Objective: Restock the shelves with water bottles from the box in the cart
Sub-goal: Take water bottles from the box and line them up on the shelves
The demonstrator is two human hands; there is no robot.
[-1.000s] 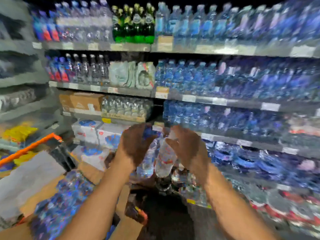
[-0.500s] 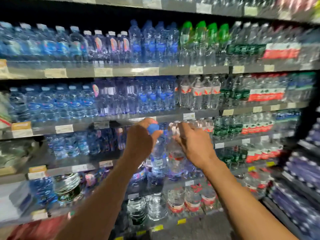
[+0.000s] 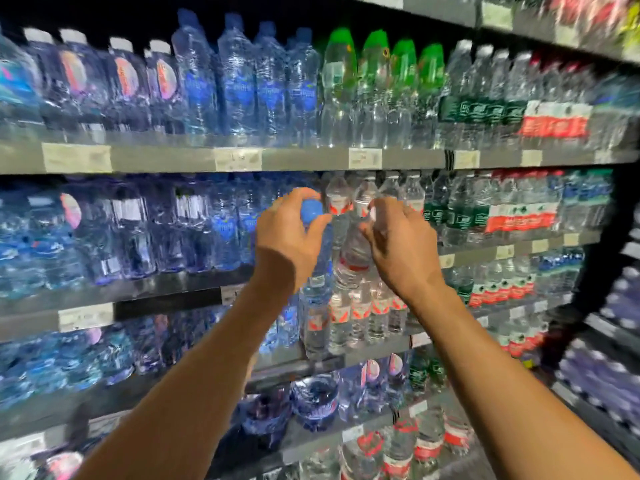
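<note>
The blue-capped water bottle (image 3: 317,268) hangs upright from the left hand (image 3: 289,237), whose fingers (image 3: 301,197) curl over its cap, and it is raised in front of the second shelf (image 3: 166,289), the landmark here. Just beside it to the right, the red-labelled water bottle (image 3: 356,258) is held by its neck in the right hand (image 3: 398,247), fingers pinched round the top. A second ago both bottles were low, over the cart and its box; half a second ago they were level with the shelf below; now they have risen to the second shelf's bottle row, and the view has swung off the cart altogether. My reading is that the carrying is done and placement comes next. Behind the left hand, that shelf holds blue-labelled bottles (image 3: 221,226) packed close; behind the right hand stands a row with red-and-white labels (image 3: 337,202), which match the right-hand bottle. Whether a gap is open there is too blurred to tell. The shelf above (image 3: 311,157) carries tall blue bottles and green-capped bottles (image 3: 377,81); below the second shelf, more red-labelled stock (image 3: 360,317) fills the rows.
</note>
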